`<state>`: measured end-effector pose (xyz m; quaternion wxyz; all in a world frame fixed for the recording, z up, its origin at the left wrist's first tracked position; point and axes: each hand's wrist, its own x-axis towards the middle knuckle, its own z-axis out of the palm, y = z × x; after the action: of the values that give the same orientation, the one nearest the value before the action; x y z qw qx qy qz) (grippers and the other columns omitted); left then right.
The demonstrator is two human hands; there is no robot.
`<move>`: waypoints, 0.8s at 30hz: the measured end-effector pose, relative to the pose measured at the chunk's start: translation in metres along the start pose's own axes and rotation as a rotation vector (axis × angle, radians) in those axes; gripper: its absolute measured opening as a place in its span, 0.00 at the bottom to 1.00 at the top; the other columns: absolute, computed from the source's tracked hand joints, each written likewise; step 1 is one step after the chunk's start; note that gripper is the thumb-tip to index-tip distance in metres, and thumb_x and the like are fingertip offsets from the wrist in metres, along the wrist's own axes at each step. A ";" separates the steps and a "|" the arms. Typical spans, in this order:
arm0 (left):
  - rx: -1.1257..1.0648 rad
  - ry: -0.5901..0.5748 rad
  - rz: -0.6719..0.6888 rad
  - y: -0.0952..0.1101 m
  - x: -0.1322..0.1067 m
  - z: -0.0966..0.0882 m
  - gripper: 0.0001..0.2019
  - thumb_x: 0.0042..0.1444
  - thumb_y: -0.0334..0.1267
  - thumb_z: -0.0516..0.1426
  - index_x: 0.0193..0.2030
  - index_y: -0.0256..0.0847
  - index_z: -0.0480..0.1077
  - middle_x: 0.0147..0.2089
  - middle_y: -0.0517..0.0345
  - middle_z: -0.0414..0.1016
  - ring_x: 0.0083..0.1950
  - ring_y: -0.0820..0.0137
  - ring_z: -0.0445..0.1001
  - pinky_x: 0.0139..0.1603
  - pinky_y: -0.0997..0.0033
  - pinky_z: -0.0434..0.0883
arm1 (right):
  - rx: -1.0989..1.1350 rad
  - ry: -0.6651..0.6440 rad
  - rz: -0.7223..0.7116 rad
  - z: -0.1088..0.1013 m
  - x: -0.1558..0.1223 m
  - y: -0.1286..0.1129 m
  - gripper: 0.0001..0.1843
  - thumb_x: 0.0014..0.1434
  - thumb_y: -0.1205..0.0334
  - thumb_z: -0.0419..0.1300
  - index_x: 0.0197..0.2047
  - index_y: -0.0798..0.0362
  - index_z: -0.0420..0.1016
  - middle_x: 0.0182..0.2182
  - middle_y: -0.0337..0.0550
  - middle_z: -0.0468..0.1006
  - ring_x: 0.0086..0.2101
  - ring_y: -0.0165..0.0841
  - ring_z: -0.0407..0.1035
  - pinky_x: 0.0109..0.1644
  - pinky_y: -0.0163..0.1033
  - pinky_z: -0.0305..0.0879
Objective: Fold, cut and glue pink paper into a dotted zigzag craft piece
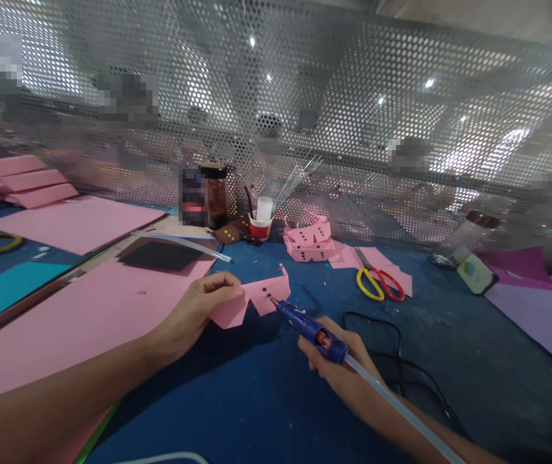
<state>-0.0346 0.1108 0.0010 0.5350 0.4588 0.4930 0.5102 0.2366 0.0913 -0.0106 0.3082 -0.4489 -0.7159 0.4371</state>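
Note:
My left hand [208, 303] pinches one end of a folded pink paper cutout [230, 314] with a notch in its lower edge and small black squares on it. In my right hand [338, 351] is a blue hot glue gun [308, 327], gripped around its body. Its metal tip meets or nearly meets the paper beside a black square; contact is hard to make out. A long clear glue stick [396, 406] sticks out of the gun's back end. Part of my right fingers lies hidden behind the gun.
Finished-looking pink cutouts [308, 240] sit at the back, near scissors [377, 282] with yellow and red handles. A red and white cup [261, 227] and a dark-lidded jar [216, 196] stand by the perforated metal screen [304, 129]. A black cable [399, 341] lies right; pink sheets [87, 309] cover the left.

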 end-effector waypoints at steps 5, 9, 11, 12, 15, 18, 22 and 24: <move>-0.012 -0.014 -0.018 0.000 0.000 0.000 0.14 0.50 0.47 0.67 0.30 0.39 0.71 0.26 0.64 0.68 0.26 0.76 0.65 0.25 0.79 0.59 | -0.010 0.002 0.023 -0.002 -0.001 -0.006 0.11 0.65 0.54 0.59 0.36 0.53 0.70 0.22 0.31 0.66 0.22 0.24 0.58 0.25 0.30 0.55; -0.011 -0.021 -0.010 -0.001 0.001 -0.001 0.14 0.51 0.46 0.67 0.30 0.39 0.71 0.26 0.64 0.68 0.25 0.76 0.65 0.25 0.79 0.58 | -0.018 -0.001 0.009 -0.001 -0.002 -0.004 0.12 0.65 0.53 0.59 0.36 0.53 0.70 0.22 0.31 0.67 0.22 0.25 0.60 0.25 0.30 0.56; -0.010 -0.016 -0.006 -0.001 0.002 -0.001 0.14 0.51 0.47 0.67 0.30 0.39 0.71 0.26 0.64 0.68 0.26 0.76 0.66 0.25 0.79 0.59 | -0.020 0.002 0.002 -0.001 -0.002 -0.002 0.12 0.65 0.53 0.59 0.36 0.52 0.70 0.22 0.32 0.67 0.22 0.25 0.60 0.25 0.30 0.56; -0.009 -0.010 -0.005 -0.002 0.002 -0.001 0.14 0.51 0.47 0.67 0.30 0.39 0.71 0.27 0.64 0.68 0.26 0.76 0.66 0.25 0.79 0.59 | -0.019 0.003 0.004 -0.001 -0.001 -0.001 0.12 0.66 0.52 0.58 0.37 0.52 0.70 0.22 0.32 0.67 0.22 0.25 0.60 0.25 0.30 0.56; -0.006 0.017 -0.005 -0.002 0.002 0.000 0.14 0.50 0.46 0.68 0.31 0.39 0.72 0.27 0.63 0.68 0.27 0.76 0.66 0.26 0.78 0.59 | -0.015 0.007 0.008 0.000 -0.001 -0.001 0.12 0.65 0.52 0.58 0.37 0.52 0.70 0.22 0.32 0.68 0.22 0.25 0.60 0.25 0.30 0.56; -0.004 0.018 -0.007 0.000 0.001 0.000 0.14 0.50 0.47 0.67 0.30 0.38 0.71 0.27 0.63 0.68 0.27 0.75 0.66 0.26 0.78 0.59 | -0.018 0.009 0.014 0.000 -0.001 -0.002 0.11 0.65 0.53 0.59 0.38 0.53 0.71 0.22 0.32 0.67 0.22 0.25 0.60 0.25 0.30 0.56; -0.011 0.003 -0.012 0.002 0.000 0.000 0.14 0.50 0.46 0.67 0.29 0.39 0.71 0.26 0.64 0.67 0.26 0.76 0.65 0.26 0.78 0.58 | -0.010 0.014 0.028 0.000 -0.001 -0.004 0.10 0.65 0.54 0.59 0.38 0.53 0.71 0.22 0.32 0.68 0.22 0.25 0.61 0.25 0.31 0.56; -0.015 -0.003 -0.015 0.002 0.000 0.000 0.14 0.50 0.46 0.67 0.29 0.39 0.71 0.26 0.64 0.67 0.26 0.76 0.65 0.25 0.78 0.58 | -0.006 0.014 0.024 0.000 -0.001 -0.003 0.10 0.65 0.54 0.59 0.38 0.52 0.71 0.23 0.33 0.69 0.23 0.26 0.61 0.25 0.31 0.57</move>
<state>-0.0343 0.1108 0.0029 0.5428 0.4517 0.4917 0.5094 0.2360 0.0897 -0.0076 0.3068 -0.4614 -0.7095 0.4354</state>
